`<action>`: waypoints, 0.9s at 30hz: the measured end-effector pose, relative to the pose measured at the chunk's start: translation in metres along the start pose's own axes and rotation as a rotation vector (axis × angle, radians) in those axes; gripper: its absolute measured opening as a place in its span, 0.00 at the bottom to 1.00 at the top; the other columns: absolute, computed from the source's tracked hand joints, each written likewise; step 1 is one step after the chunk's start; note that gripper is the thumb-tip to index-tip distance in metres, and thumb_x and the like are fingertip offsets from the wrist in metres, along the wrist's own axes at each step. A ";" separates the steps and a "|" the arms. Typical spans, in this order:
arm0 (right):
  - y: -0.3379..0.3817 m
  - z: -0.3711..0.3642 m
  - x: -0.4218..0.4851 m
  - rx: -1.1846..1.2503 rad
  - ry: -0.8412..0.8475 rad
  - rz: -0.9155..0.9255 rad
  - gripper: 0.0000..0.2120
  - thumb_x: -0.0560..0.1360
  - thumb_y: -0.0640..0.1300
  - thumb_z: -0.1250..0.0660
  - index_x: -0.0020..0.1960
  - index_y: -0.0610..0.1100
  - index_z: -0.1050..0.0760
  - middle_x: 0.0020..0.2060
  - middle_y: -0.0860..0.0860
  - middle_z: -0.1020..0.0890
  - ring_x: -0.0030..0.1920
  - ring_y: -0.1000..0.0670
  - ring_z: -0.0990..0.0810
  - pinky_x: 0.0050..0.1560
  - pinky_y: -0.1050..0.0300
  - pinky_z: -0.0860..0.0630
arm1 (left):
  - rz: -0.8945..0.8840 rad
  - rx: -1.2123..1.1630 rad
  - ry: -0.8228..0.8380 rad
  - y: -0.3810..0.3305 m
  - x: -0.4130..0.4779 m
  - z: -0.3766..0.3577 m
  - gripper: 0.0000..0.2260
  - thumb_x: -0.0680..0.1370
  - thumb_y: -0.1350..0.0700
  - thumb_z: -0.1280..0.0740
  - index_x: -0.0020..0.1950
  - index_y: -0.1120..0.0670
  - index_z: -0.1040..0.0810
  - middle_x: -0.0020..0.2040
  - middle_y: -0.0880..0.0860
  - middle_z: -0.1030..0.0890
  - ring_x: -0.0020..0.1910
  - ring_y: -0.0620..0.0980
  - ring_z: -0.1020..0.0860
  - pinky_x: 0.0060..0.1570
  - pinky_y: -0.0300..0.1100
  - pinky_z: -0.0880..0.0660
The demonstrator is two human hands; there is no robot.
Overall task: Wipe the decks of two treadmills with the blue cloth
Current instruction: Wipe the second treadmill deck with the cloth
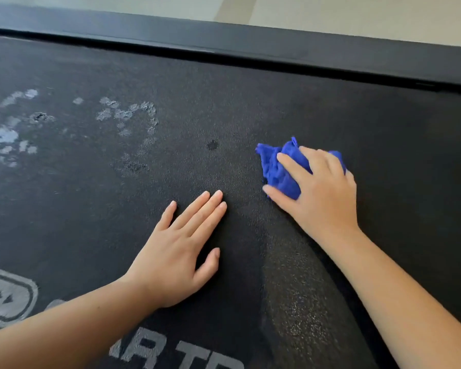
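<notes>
- your right hand (320,190) is clamped over the bunched blue cloth (280,169), fingers curled across the top and thumb tucked against its near side; the cloth is pressed to the treadmill deck (224,83), right of the deck's middle and well short of the far side rail (250,41).
- your left hand (179,246) lies flat on the deck, fingers straight and nearly together, gripping nothing; it sits just beside the cloth hand, on the near side, apparently as a brace.
- a darker, glistening band (301,302) runs from the near edge up toward the cloth; judged to be a damp wiped swath.
- pale worn or dusty patches (125,115) sit toward the deck's left end, and a small dark spot (212,145) lies between them and the cloth. cannot tell whether the patches are dirt or worn print.
- step in hand, as judged: wiping this deck, with the left part not yet done.
- to do it well: keep your palm flat on the cloth so more than the bunched ridge touches; overlap each stroke with the damp band; run strokes out to the far rail.
- shift your bracing hand off any freshly wiped area.
- a second treadmill is not in view.
</notes>
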State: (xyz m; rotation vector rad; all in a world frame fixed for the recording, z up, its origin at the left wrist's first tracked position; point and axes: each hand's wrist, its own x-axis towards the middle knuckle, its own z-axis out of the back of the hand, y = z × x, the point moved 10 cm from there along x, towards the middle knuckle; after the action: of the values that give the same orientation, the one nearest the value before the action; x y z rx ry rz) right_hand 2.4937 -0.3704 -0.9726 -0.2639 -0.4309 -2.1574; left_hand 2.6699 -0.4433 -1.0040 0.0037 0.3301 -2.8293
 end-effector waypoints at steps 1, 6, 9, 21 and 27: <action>-0.006 -0.009 0.022 -0.008 0.018 -0.048 0.28 0.70 0.66 0.41 0.63 0.50 0.25 0.62 0.45 0.25 0.63 0.40 0.29 0.54 0.37 0.31 | 0.000 0.001 -0.001 0.000 0.000 0.000 0.29 0.76 0.45 0.47 0.75 0.52 0.44 0.76 0.47 0.46 0.75 0.45 0.50 0.69 0.51 0.52; -0.051 -0.052 0.133 -0.031 0.177 -0.365 0.30 0.73 0.66 0.41 0.71 0.53 0.36 0.71 0.46 0.37 0.69 0.42 0.41 0.63 0.38 0.40 | -0.001 -0.017 0.012 0.002 0.000 0.002 0.29 0.76 0.45 0.47 0.76 0.50 0.45 0.76 0.46 0.47 0.75 0.44 0.51 0.70 0.49 0.55; -0.052 -0.056 0.140 -0.039 0.213 -0.403 0.30 0.74 0.65 0.41 0.71 0.52 0.36 0.70 0.45 0.37 0.69 0.42 0.41 0.63 0.37 0.39 | -0.003 -0.032 0.015 0.001 0.000 0.003 0.29 0.76 0.45 0.47 0.76 0.50 0.45 0.76 0.45 0.48 0.75 0.43 0.53 0.70 0.48 0.57; 0.048 0.046 -0.154 0.027 0.051 0.003 0.26 0.69 0.64 0.41 0.58 0.50 0.21 0.57 0.44 0.22 0.60 0.41 0.27 0.51 0.39 0.27 | -0.009 -0.012 0.009 0.002 -0.001 0.000 0.30 0.74 0.42 0.55 0.76 0.49 0.50 0.75 0.43 0.53 0.74 0.41 0.56 0.71 0.49 0.58; 0.016 0.021 -0.076 -0.030 0.059 -0.169 0.28 0.70 0.65 0.40 0.61 0.49 0.23 0.60 0.44 0.25 0.61 0.39 0.28 0.52 0.36 0.30 | -0.012 0.008 0.025 0.001 -0.002 -0.002 0.33 0.72 0.40 0.59 0.76 0.49 0.50 0.76 0.44 0.54 0.74 0.41 0.57 0.71 0.51 0.57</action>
State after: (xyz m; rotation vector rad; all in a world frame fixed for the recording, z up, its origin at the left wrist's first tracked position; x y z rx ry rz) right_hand 2.5511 -0.3141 -0.9757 -0.1850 -0.3998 -2.3325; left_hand 2.6716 -0.4430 -1.0055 0.0383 0.3258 -2.8444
